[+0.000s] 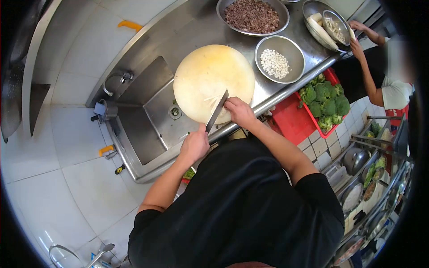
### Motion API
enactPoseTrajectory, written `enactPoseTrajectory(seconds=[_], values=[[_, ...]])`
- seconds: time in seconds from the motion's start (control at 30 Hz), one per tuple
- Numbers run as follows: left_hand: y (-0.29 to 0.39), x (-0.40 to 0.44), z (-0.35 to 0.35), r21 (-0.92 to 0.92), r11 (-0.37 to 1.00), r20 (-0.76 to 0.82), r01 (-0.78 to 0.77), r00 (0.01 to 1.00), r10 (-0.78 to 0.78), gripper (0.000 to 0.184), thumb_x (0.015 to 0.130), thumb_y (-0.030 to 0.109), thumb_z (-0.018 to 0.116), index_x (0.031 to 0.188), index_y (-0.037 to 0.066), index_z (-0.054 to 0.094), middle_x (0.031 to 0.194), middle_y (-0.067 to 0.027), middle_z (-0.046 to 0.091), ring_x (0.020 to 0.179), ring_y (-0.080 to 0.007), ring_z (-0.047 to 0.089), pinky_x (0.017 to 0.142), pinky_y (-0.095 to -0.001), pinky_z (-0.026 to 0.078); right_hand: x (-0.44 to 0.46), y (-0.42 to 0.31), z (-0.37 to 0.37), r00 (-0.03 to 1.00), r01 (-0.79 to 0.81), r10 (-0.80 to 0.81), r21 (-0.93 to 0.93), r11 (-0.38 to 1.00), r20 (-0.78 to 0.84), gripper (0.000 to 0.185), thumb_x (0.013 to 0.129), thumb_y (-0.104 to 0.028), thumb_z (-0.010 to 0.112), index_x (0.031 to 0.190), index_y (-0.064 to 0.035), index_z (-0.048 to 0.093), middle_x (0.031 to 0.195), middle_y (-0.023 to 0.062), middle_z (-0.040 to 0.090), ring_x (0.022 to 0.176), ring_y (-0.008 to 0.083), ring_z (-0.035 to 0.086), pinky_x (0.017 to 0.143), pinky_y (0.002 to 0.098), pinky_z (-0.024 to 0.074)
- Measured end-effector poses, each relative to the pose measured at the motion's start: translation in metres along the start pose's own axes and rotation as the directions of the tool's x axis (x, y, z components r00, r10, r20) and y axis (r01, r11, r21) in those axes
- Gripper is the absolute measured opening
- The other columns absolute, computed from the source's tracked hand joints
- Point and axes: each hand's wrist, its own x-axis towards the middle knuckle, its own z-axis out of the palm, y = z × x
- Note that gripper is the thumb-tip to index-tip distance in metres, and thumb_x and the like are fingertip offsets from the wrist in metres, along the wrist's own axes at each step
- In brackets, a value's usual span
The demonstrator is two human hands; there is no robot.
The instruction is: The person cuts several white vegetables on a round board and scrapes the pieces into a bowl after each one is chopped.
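My left hand (pixel 195 145) is wrapped round the handle of a knife (pixel 217 112). The blade slants up and to the right over a round, pale yellow cutting board (pixel 208 67). My right hand (pixel 241 111) is at the board's lower right edge, its fingers bent and held together beside the blade. What those fingers press on is hidden. Thin whitish strips (pixel 212 99) lie on the board just left of the blade.
A sink (pixel 145 120) lies left of the board. At the upper right are a bowl of white pieces (pixel 275 63), a bowl of brown minced food (pixel 251 17) and nested bowls (pixel 335 27) touched by another person's hands. Broccoli (pixel 326 98) fills a red crate.
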Motion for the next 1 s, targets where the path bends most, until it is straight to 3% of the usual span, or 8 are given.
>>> enactPoseTrajectory(seconds=[0.2,0.37,0.6,0.7,0.8,0.97,1.0], values=[[-0.005,0.036,0.039,-0.025,0.998,0.000,0.049,0.999,-0.049,0.022,0.103,0.018,0.053,0.116,0.000,0.049,0.082,-0.0337,0.068,0.082,-0.0551,0.067,0.078,-0.0646,0.052,-0.001,-0.002,-0.004,1.000,-0.006,0.005,-0.013,1.000,-0.004,0.018,0.083,-0.002,0.060,0.099,-0.0056,0.067,0.100,0.0099,0.064,0.102,0.0302,0.065,0.087,0.0420,0.0565],[-0.001,0.054,0.028,-0.027,0.999,-0.067,-0.024,0.997,0.022,0.024,0.103,0.019,0.054,0.117,0.001,0.049,0.082,-0.0334,0.068,0.082,-0.0546,0.068,0.078,-0.0642,0.052,-0.004,0.007,-0.001,0.998,0.036,-0.036,0.012,0.999,-0.050,0.017,0.084,-0.002,0.059,0.099,-0.0065,0.067,0.099,0.0096,0.063,0.101,0.0298,0.065,0.087,0.0424,0.0567],[0.001,0.012,0.017,0.021,0.999,0.036,0.028,0.999,-0.029,0.022,0.102,0.019,0.054,0.116,0.001,0.049,0.083,-0.0332,0.069,0.082,-0.0537,0.068,0.078,-0.0638,0.052,-0.009,0.003,-0.005,1.000,0.016,-0.017,-0.027,1.000,-0.022,0.017,0.084,-0.004,0.060,0.099,-0.0061,0.068,0.100,0.0089,0.064,0.101,0.0294,0.065,0.090,0.0413,0.0553],[0.007,0.028,0.044,-0.001,0.998,-0.017,0.061,0.998,-0.061,0.023,0.102,0.019,0.055,0.116,0.001,0.049,0.083,-0.0332,0.069,0.081,-0.0539,0.068,0.077,-0.0639,0.052,-0.009,0.005,-0.007,0.999,0.042,-0.044,-0.060,0.997,-0.026,0.015,0.085,-0.006,0.062,0.099,-0.0059,0.068,0.099,0.0090,0.065,0.099,0.0294,0.066,0.090,0.0414,0.0545],[-0.001,0.049,0.048,-0.035,0.999,-0.035,-0.010,0.999,0.009,0.024,0.102,0.020,0.055,0.117,0.001,0.049,0.085,-0.0342,0.069,0.083,-0.0535,0.068,0.078,-0.0632,0.052,-0.008,0.003,-0.011,0.996,0.063,-0.066,-0.047,0.997,-0.057,0.012,0.086,-0.008,0.065,0.097,-0.0068,0.070,0.097,0.0086,0.067,0.098,0.0289,0.066,0.088,0.0414,0.0541],[-0.033,0.069,0.036,-0.163,0.980,-0.136,-0.110,0.987,0.088,0.024,0.103,0.024,0.056,0.115,0.003,0.052,0.089,-0.0315,0.070,0.085,-0.0538,0.067,0.077,-0.0618,0.052,0.000,0.005,-0.001,0.992,0.094,-0.100,-0.077,0.993,-0.080,0.007,0.086,-0.010,0.068,0.093,-0.0094,0.070,0.095,0.0070,0.068,0.097,0.0268,0.066,0.088,0.0401,0.0522],[-0.024,0.059,0.020,-0.163,0.985,-0.152,-0.062,0.988,0.037,0.024,0.103,0.025,0.057,0.115,0.005,0.053,0.089,-0.0301,0.070,0.085,-0.0529,0.067,0.077,-0.0615,0.051,0.000,0.004,0.000,0.993,0.088,-0.093,-0.079,0.993,-0.069,0.008,0.086,-0.010,0.068,0.093,-0.0099,0.071,0.095,0.0069,0.068,0.097,0.0265,0.066,0.089,0.0401,0.0518]])
